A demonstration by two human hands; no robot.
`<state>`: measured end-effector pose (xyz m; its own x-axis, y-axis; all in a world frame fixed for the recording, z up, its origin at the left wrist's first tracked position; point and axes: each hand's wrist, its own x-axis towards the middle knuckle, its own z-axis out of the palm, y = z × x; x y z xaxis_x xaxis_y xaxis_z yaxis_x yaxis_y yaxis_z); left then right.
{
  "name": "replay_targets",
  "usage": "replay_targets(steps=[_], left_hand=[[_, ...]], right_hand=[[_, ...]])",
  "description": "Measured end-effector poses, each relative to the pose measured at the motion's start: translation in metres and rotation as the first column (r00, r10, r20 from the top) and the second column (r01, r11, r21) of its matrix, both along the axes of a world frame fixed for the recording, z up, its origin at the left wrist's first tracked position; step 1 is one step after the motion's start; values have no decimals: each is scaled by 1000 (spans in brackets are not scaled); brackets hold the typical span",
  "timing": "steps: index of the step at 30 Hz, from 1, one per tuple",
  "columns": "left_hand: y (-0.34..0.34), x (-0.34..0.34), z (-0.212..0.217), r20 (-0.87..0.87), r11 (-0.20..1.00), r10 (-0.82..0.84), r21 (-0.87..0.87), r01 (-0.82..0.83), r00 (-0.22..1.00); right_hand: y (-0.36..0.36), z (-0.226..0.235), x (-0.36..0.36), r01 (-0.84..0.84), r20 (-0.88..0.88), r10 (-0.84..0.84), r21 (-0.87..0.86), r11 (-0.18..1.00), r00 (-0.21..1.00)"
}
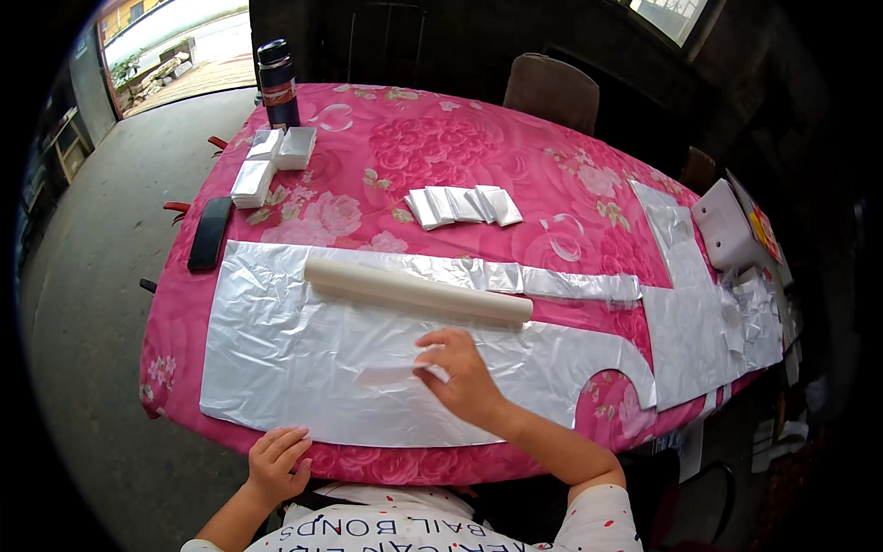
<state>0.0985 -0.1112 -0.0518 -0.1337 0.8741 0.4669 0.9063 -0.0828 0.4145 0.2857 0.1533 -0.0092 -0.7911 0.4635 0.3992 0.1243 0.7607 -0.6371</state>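
Note:
A thin silvery-white plastic sheet [276, 368], creased and shaped like an apron with a curved cut-out at its right end, lies flat on the table. My left hand [278, 463] rests at its near edge, fingers stretched out and lying flat, holding nothing. Over the middle of the sheet is my right hand [462, 379], fingers curled. A blurred, thin whitish strip [386, 373] shows at its thumb and runs leftward; its kind is unclear. Just beyond that hand, a long off-white roll or tube [414, 291] lies slantwise on the sheet.
A pink flowered cloth [432, 138] covers the table. Folded clear-wrapped packets [462, 205] lie beyond the tube; stacked packets [253, 182], a phone [210, 234] and a dark bottle [278, 85] are at left. More plastic sheeting [690, 340] and a white container [727, 225] are at right.

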Motion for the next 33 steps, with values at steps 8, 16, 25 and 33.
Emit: replay_targets(steps=[8, 16, 25, 33], left_hand=[[-13, -16, -41, -226, 988, 37, -135, -69, 973], [-14, -13, -43, -258, 985, 73, -133, -111, 963], [-13, -12, -45, -282, 986, 81, -116, -117, 956], [-1, 3, -29, -42, 988, 55, -142, -60, 998]], right_hand=[[231, -43, -19, 506, -163, -638, -477, 719, 753], [301, -74, -29, 857, 158, -880, 205, 473, 448], [167, -25, -9, 146, 243, -133, -33, 989, 961], [31, -17, 46, 149, 400, -230, 224, 963, 887]])
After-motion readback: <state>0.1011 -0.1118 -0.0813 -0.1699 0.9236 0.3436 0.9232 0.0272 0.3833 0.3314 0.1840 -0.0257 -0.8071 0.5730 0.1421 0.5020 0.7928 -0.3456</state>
